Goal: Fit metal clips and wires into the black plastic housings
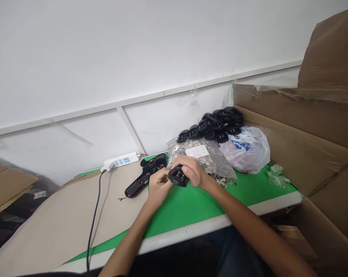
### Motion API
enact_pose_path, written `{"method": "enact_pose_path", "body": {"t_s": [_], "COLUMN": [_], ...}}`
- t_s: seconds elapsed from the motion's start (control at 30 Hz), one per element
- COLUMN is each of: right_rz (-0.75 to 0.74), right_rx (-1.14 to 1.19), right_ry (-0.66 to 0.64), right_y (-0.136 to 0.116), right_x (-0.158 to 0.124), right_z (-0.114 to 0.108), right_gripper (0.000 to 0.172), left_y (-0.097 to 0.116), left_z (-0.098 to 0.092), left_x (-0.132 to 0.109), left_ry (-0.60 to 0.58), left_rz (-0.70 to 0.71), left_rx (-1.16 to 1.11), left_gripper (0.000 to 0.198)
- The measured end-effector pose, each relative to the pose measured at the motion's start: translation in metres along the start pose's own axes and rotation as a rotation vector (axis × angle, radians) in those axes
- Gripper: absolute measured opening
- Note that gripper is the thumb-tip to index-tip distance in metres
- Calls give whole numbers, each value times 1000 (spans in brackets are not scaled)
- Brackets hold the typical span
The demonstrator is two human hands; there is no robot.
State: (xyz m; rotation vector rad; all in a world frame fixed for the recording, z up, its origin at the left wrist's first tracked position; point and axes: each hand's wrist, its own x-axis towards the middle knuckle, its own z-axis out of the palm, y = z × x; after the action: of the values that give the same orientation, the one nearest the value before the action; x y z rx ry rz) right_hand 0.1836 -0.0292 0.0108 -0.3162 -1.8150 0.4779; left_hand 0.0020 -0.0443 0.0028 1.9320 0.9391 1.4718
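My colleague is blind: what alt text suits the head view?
A left hand and right hand hold a black part over a green tabletop. Beyond are a clear bag of small pieces, a white plastic bag and piled black parts; a power strip lies to the left.

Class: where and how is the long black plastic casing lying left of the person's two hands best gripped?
Likely across the outer walls of the long black plastic casing, near mid-length, from above and the person's left: its narrow, elongated shape suits a pinch there. A thin red wire trails from its near end, and curved black plastic pieces crowd its far end.
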Motion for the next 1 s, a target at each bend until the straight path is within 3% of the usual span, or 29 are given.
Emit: {"method": "enact_pose_path", "body": {"t_s": [0.17,0.27,0.37,0.47,0.53,0.7,1.0], "right_rz": [31,94,131,144,148,172,220], "right_rx": [-11,-47,-195,-327,-360,-311,-125], "right_ry": [23,61,133,211,227,155,132], "right_y": [1,5,7,8,8,10,9], "right_x": [0,-2,-3,-2,-1,-2,-3], "right_z": [-2,0,0,0,1,10,17], "right_gripper": [50,47,36,28,26,32,36], "left_y": [-6,-11,-15,-17,-16,-13,-9], "left_z": [-2,-1,-1,0,0,1,-5], "left_x": [-1,-3,-7,-9,-9,-6,0], "left_ry": [-3,-28,-36,-49,-29,41,-16], "left_rz": [214,262,208,98,38,15,30], "left_rx": [189,259,227,126,112,145,89], "left_gripper": [32,32,26,58,66,51,58]}}
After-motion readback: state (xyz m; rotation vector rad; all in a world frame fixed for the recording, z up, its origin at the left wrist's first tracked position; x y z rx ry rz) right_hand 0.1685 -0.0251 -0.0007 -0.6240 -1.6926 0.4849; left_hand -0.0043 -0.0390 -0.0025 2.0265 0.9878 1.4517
